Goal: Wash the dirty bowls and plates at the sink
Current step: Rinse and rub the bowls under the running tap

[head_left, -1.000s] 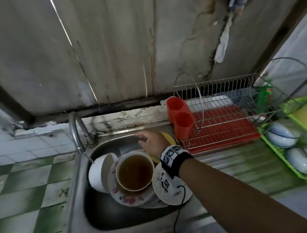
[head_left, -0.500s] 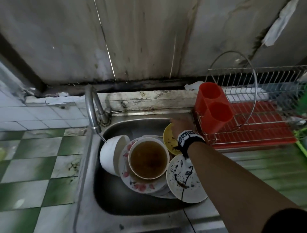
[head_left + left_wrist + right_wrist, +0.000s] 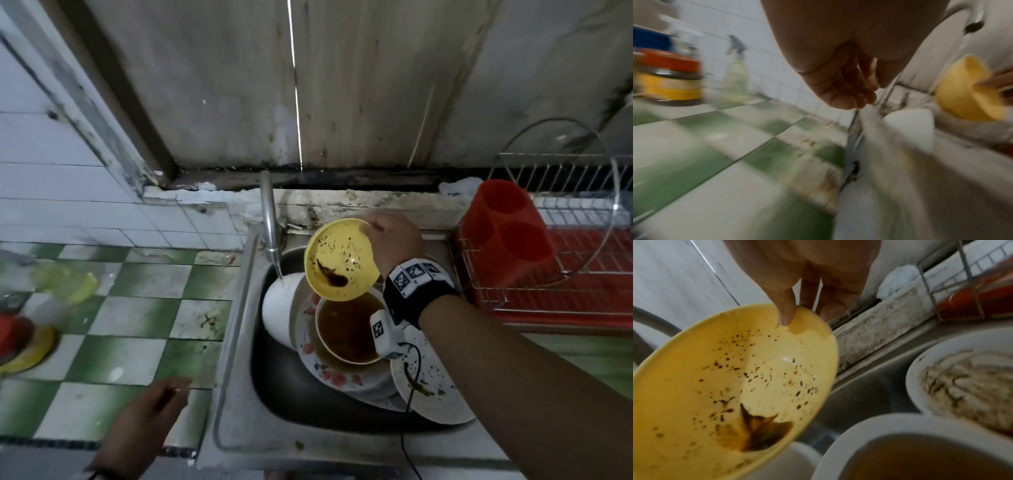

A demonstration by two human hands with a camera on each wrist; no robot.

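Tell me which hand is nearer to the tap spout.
Right. The right hand, pinching the yellow bowl by its rim, is just right of the tap spout. The left hand hovers over the tiled counter, well short of it.

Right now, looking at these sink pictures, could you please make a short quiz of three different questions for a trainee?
1. True or false: the right hand holds the yellow bowl by its rim, above the sink.
2. What does the left hand hold? A) a sponge B) nothing C) a plate
3. Fill in: the white bowl under the yellow bowl contains ______ liquid.

Key: 1 true; 2 B; 3 brown.
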